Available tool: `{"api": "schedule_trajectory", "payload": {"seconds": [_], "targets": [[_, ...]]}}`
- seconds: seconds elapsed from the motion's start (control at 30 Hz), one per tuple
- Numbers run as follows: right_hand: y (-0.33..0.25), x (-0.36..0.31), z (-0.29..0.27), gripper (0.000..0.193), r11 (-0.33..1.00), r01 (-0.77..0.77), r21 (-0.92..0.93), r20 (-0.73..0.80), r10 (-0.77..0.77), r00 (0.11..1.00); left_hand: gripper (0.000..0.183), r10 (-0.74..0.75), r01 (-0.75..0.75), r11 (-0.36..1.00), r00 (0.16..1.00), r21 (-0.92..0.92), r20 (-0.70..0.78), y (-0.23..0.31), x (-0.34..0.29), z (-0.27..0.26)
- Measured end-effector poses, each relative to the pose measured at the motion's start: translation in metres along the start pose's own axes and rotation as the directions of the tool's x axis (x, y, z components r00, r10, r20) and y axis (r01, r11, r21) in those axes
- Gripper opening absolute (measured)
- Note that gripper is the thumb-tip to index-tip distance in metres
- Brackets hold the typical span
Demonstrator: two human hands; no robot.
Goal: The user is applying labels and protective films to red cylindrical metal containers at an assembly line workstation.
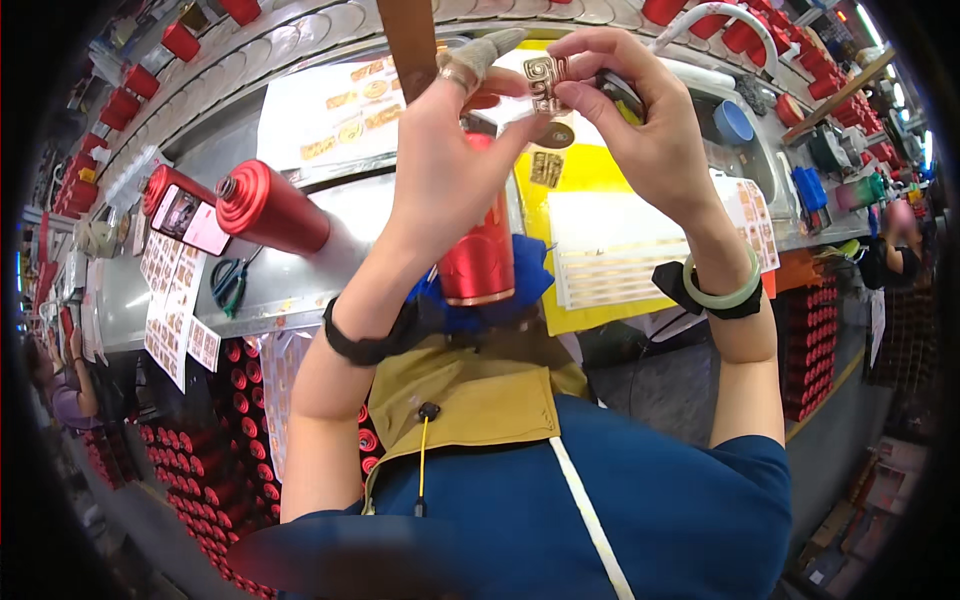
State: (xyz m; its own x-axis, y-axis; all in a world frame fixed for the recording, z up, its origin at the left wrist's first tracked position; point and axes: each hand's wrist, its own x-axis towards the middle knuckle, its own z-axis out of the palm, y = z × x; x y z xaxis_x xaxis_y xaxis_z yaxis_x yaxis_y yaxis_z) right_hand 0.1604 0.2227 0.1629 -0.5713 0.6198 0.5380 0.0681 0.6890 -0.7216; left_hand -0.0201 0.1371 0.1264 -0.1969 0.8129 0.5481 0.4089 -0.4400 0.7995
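Observation:
A small strip of gold patterned stickers [541,82] is held up between my hands over the workbench. My right hand [640,125] pinches its right edge between thumb and fingers; a dark tool [622,97], whose kind I cannot make out, sits in the same hand. My left hand [445,150] meets the strip's left and lower edges with thumb and a finger, while its cloth-covered index finger sticks out. Below my left hand a red bottle [478,262] rests by a blue cloth [532,275], its upper part mostly hidden. Another gold sticker [547,168] lies on a yellow sheet [590,318].
Two red bottles [270,205] lean at left beside a phone [190,222], scissors [230,283] and sticker sheets [170,300]. A brown post [408,45] rises ahead. At right are white paper [615,230], a sink with a blue bowl [733,122] and a curved white pipe [715,15].

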Motion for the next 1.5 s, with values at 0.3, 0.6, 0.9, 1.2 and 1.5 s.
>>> {"api": "schedule_trajectory", "payload": {"seconds": [0.3, 0.6, 0.9, 1.2, 1.5], "targets": [[0.005, -0.054, 0.018, 0.011, 0.892, -0.449, 0.056, 0.471, 0.373, 0.799, 0.042, -0.197, 0.106, 0.884, 0.968, -0.455, -0.157, 0.021, -0.051, -0.023], [-0.014, -0.079, 0.02, 0.013, 0.837, -0.541, -0.083, 0.577, 0.483, 0.659, 0.026, -0.623, 0.507, 0.591, 0.781, -0.628, 0.043, 0.005, -0.145, -0.052], [0.0, -0.089, 0.044, 0.02, 0.819, -0.559, -0.128, 0.408, 0.557, 0.723, 0.021, -0.731, 0.652, 0.481, 0.667, -0.586, 0.142, -0.027, -0.157, -0.052], [0.014, -0.102, 0.056, 0.02, 0.79, -0.613, 0.013, 0.353, 0.57, 0.742, 0.046, -0.739, 0.708, 0.512, 0.651, -0.486, 0.17, -0.027, -0.144, -0.052], [0.023, -0.108, 0.055, 0.02, 0.788, -0.615, 0.024, 0.371, 0.564, 0.737, 0.034, -0.731, 0.712, 0.348, 0.613, -0.61, 0.299, -0.031, -0.138, -0.062]]}}
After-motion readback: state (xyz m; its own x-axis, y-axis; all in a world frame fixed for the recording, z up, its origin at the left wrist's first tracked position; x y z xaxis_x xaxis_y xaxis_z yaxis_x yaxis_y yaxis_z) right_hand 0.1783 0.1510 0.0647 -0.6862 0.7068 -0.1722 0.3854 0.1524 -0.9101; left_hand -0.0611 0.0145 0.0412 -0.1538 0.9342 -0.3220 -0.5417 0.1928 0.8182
